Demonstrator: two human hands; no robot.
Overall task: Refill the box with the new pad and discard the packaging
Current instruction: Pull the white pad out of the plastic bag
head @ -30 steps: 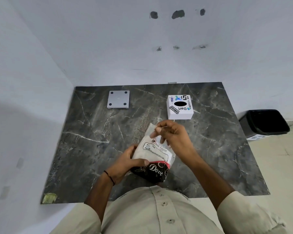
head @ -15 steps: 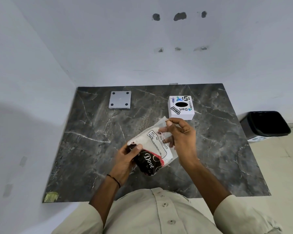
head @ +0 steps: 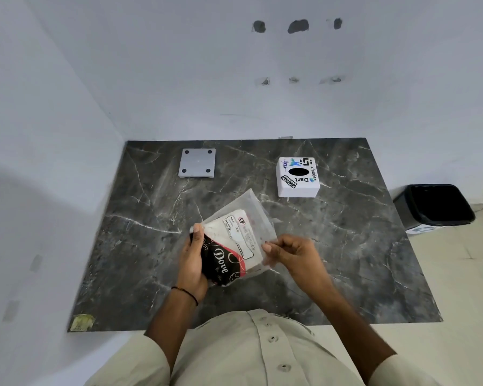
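While the left hand (head: 191, 260) clamps the pack (head: 232, 246), the right hand (head: 293, 253) pinches its edge.
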